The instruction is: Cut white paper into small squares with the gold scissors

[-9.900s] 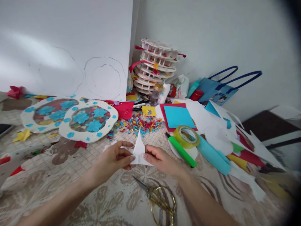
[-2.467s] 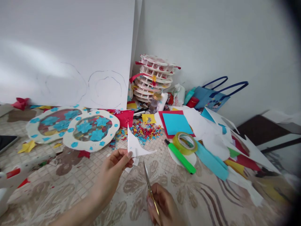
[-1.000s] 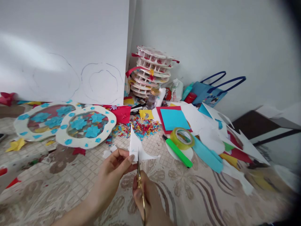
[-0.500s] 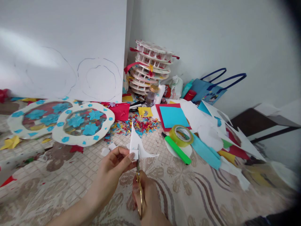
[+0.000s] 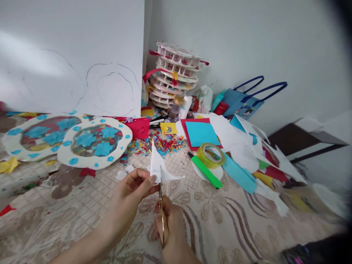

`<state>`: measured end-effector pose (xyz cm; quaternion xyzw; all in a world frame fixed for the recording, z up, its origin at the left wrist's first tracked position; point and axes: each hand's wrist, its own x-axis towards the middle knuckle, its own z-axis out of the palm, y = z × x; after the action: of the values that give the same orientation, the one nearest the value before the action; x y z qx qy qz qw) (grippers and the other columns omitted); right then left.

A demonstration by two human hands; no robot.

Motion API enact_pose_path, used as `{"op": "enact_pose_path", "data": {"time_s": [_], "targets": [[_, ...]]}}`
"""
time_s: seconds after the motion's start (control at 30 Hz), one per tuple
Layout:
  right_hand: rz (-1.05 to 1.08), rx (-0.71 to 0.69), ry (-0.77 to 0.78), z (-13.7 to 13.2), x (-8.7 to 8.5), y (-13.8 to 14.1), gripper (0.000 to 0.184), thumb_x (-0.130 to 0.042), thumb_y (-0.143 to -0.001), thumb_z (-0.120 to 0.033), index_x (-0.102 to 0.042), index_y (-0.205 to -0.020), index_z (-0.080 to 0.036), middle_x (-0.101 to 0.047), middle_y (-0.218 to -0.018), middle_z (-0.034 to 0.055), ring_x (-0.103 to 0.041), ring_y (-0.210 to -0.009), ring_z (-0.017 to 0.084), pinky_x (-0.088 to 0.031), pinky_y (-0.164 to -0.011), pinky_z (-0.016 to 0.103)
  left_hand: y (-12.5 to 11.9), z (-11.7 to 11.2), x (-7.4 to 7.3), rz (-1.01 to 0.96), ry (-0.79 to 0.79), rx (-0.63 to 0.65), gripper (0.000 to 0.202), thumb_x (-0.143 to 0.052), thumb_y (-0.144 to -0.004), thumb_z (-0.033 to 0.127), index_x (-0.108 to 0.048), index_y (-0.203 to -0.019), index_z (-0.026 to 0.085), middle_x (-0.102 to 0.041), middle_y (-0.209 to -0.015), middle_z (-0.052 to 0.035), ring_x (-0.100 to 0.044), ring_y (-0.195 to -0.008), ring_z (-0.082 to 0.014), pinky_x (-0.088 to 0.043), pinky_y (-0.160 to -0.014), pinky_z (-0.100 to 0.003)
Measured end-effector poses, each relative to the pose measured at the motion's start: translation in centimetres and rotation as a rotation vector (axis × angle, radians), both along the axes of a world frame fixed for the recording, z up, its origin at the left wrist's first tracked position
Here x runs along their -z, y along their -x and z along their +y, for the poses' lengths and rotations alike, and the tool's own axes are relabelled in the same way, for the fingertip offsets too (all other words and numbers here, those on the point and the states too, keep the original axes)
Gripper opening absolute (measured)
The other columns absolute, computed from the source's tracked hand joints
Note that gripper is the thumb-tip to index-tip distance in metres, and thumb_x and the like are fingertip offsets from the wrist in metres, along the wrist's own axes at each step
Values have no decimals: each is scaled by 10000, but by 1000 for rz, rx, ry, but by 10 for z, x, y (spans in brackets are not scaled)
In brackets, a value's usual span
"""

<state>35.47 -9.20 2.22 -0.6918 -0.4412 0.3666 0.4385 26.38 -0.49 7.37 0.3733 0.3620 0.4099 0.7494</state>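
Observation:
Between the thumb and fingers of my left hand (image 5: 132, 194) is a piece of white paper (image 5: 157, 163) with a tall pointed tip and a second point reaching right. My right hand (image 5: 172, 223) is closed around gold-handled scissors (image 5: 162, 220), some fingers hidden behind the handles. The blades reach up into the lower part of the paper, just right of my left thumb. Small white paper scraps (image 5: 125, 171) lie on the cloth beyond my left fingers.
Colored paper bits (image 5: 165, 143) are heaped ahead. To the right lie a green cutter (image 5: 206, 171), a tape roll (image 5: 210, 155) and blue paper (image 5: 202, 134). Decorated white rings (image 5: 64, 156) lie left. A tiered white structure (image 5: 176, 73), glass jar (image 5: 176, 110) and blue bag (image 5: 242, 102) stand behind.
The whole view has shifted slightly, so things sit a little further left and higher. Both hands keep their hold on the paper and scissors, with little visible movement of the blades.

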Motion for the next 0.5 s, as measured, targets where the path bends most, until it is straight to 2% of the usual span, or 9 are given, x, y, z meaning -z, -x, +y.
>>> {"op": "enact_pose_path", "data": {"time_s": [0.13,0.23,0.3,0.4,0.5], "targets": [[36,9,-3,0,-2,1,298,-442,-837,-414,-495,-652,-186,-420,-497,-50,-358,-447,93,-223,-429,216,1,0,0,-6,-16,8,155,-706,-752,288,-608,-726,170,-588,-772,12,-584,-746,-134,-523,-765,-297],[127,-23,-30,-2,-4,3,364,-417,-836,-523,-443,-669,-201,-366,-502,-62,-336,-428,89,-235,-419,213,2,-1,-2,-7,-10,1,155,-715,-740,288,-612,-725,173,-591,-775,11,-582,-755,-140,-518,-776,-307],[152,-52,-67,-3,-6,4,415,-386,-829,-600,-439,-711,-206,-399,-547,-48,-373,-460,99,-268,-435,216,3,-1,-4,0,1,-3,164,-727,-726,291,-615,-714,172,-591,-765,11,-581,-755,-142,-513,-775,-304],[125,-87,-104,-4,-11,5,441,-337,-855,-623,-462,-784,-206,-463,-641,-16,-419,-540,118,-306,-483,227,5,-1,-5,7,-10,3,156,-719,-735,290,-614,-720,176,-596,-762,11,-580,-751,-140,-502,-771,-293],[157,-129,-73,-3,-18,4,492,-284,-856,-664,-452,-791,-205,-417,-630,-28,-367,-523,113,-291,-477,231,5,0,-4,19,-29,16,153,-706,-747,297,-610,-730,179,-604,-762,7,-586,-749,-146,-489,-762,-292]]}}
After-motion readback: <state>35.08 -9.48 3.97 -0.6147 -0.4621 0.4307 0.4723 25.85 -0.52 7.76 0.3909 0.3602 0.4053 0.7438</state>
